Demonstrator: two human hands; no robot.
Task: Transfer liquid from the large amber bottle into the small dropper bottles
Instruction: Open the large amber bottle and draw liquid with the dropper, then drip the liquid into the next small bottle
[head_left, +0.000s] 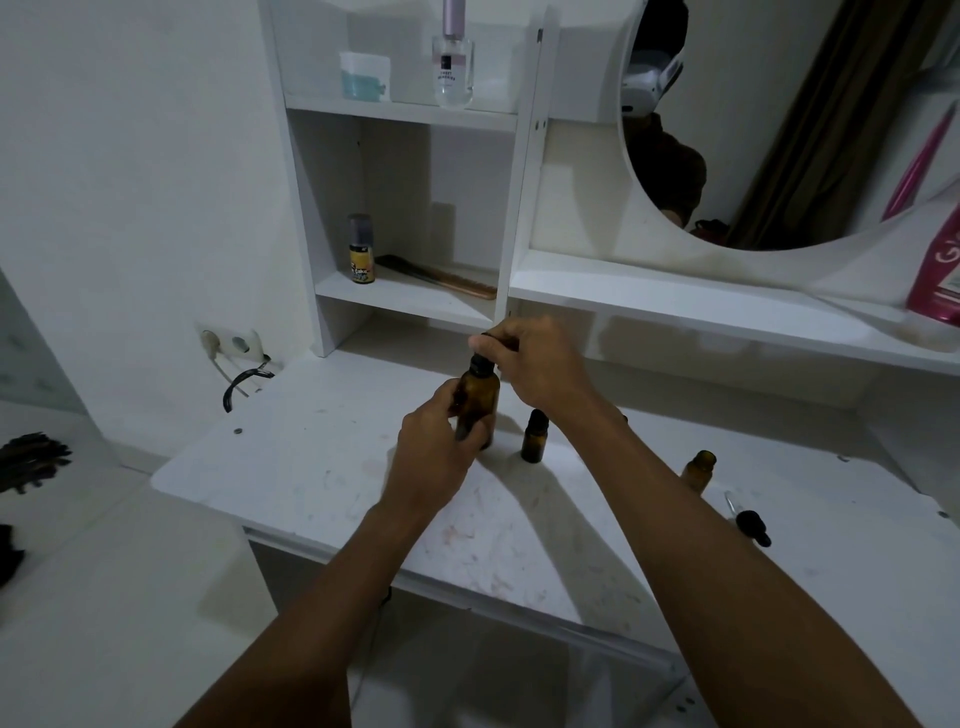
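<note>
**Amber bottle held at body and cap**

White desk top (291, 483) carries the task's things. The large amber bottle (484, 400) is upright near its back edge, and the hand hides whether its base rests on the surface. Up and to the right of that bottle a round mirror (805, 130) hangs. Straight behind the bottle rises a white shelf unit (410, 306), with a comb (441, 280) on its lower shelf.

The left hand (434, 452) takes the near side of the bottle, fingers curled round the glass body. The right hand (535, 364) reaches in from the bottle's right. Its fingertips are closed in a narrow pinch on the black cap (482, 362) at the neck. Whether the cap is tight or loose cannot be told.

Just right of the large bottle, beneath the right wrist, 1 capped small bottle (533, 441) stands upright on the desk. Well apart to the large bottle's right, beyond the right forearm, 1 open small bottle (700, 470) stands with its mouth uncovered. A black-bulbed dropper (752, 524) lies on its side farther right still, nearer the camera than the large bottle.
</note>
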